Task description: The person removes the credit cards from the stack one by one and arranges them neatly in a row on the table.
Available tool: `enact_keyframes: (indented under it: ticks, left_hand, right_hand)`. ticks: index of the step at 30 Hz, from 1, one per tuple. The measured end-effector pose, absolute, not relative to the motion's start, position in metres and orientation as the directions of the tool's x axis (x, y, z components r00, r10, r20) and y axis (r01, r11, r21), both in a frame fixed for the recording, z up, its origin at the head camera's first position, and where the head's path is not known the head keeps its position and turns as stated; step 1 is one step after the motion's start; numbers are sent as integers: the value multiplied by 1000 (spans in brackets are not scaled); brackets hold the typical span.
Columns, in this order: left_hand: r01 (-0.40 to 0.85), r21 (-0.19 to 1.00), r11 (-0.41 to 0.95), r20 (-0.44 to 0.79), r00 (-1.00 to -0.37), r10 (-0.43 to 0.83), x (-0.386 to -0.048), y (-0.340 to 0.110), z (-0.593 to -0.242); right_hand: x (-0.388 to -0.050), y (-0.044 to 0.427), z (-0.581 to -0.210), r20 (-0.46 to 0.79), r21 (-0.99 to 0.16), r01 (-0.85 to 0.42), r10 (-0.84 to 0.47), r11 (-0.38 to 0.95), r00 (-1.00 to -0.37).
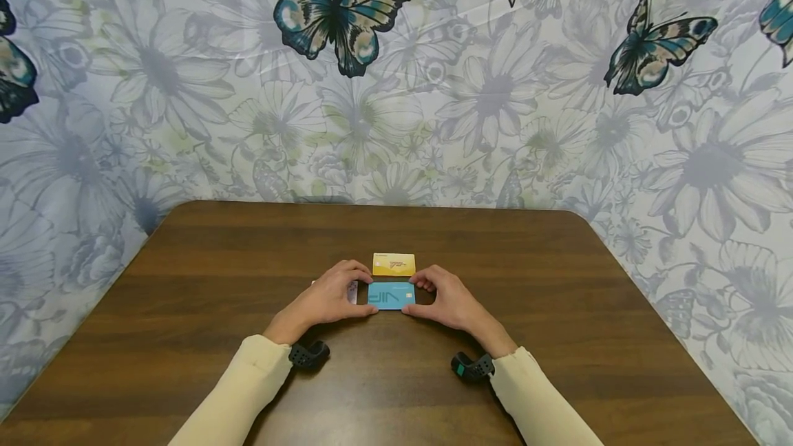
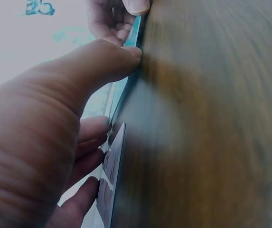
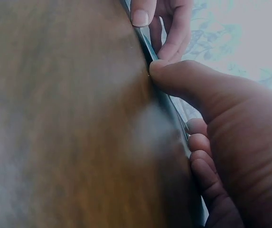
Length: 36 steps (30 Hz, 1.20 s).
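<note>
A blue card [image 1: 391,296] with lettering and a chip lies between the two hands, just in front of a yellow card [image 1: 394,264]. My left hand [image 1: 332,293] pinches its left end, thumb at the near corner and fingers at the far one. The right hand [image 1: 450,299] pinches the right end the same way. Partly hidden under the left hand is a third, pale patterned card [image 1: 353,292], also visible in the left wrist view [image 2: 111,178] beside the fingers. In the right wrist view the thumb of the right hand [image 3: 240,123] touches the blue card's near edge.
The brown wooden table [image 1: 396,377] has rounded far corners. Behind it hangs a pale floral backdrop with butterflies [image 1: 337,12]. Black bands [image 1: 309,355] are worn on both wrists, below cream sleeves.
</note>
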<state>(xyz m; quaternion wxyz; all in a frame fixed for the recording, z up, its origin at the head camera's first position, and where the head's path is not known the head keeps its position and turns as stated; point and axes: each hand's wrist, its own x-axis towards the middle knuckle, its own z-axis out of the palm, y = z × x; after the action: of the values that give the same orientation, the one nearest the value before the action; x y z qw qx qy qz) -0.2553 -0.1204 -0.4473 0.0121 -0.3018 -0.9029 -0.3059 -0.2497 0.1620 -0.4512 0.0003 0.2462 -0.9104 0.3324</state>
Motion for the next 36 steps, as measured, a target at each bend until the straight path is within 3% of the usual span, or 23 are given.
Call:
enact_keyframes:
  ticks: [28, 36]
  left_hand:
    - [569, 541, 619, 224, -807, 546, -257, -122, -449]
    - [563, 548, 619, 222, -811, 541, -257, -122, -449]
  right_hand:
    - [-252, 164, -450, 133, -576, -452, -468, 681, -874]
    - [-252, 167, -453, 172, -621, -453, -453, 639, -875]
